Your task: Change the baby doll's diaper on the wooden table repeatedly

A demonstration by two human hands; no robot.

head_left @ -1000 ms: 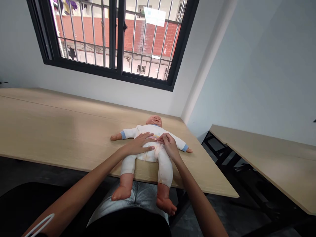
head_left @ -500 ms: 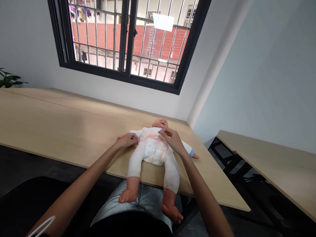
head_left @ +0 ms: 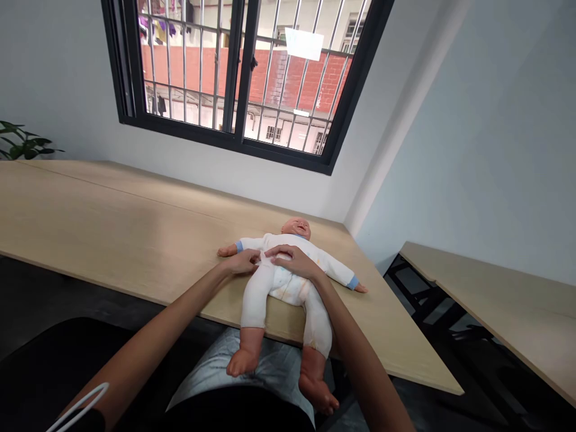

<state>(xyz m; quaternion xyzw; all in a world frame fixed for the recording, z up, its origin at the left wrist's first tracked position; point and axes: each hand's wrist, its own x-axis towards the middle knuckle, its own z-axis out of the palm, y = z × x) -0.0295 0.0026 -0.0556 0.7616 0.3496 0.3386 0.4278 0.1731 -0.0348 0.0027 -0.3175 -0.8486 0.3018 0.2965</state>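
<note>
Before you stretches a long, pale, wood-toned tabletop (head_left: 148, 225). On it a doll (head_left: 286, 285) in white clothing lies on its back, arms spread, head towards the far edge, feet reaching out past the edge nearest you.

Head view — forward, down — over the doll (head_left: 288, 285)

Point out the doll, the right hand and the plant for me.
Doll (head_left: 287, 240): head view, on the chest of its white top.
Right hand (head_left: 296, 260): head view, on the back of the hand.
Plant (head_left: 17, 151): head view, on a leaf at the left edge.
</note>
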